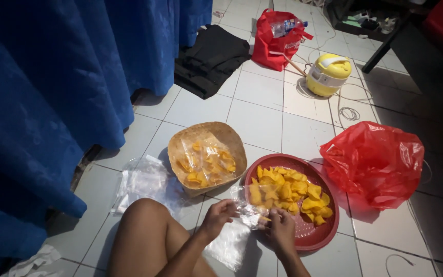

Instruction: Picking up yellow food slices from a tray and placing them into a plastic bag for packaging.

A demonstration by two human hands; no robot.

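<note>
Left hand point(217, 214) and right hand point(282, 229): both pinching one small clear bag point(248, 205), stretched between them over the near rim of the red basket point(311, 240). Yellow chips point(289, 190): one heap, just beyond the right hand, nearer it. Woven tray point(230, 137): one, holding one filled bag point(206, 163). Empty bags point(142, 180): one stack, left. Red plastic sack point(375, 161): one, right.

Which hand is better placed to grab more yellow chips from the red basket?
Probably the right hand: it rests at the rim of the red basket, with the yellow chips just ahead. The left hand sits farther away, pinching the clear plastic bag.
</note>
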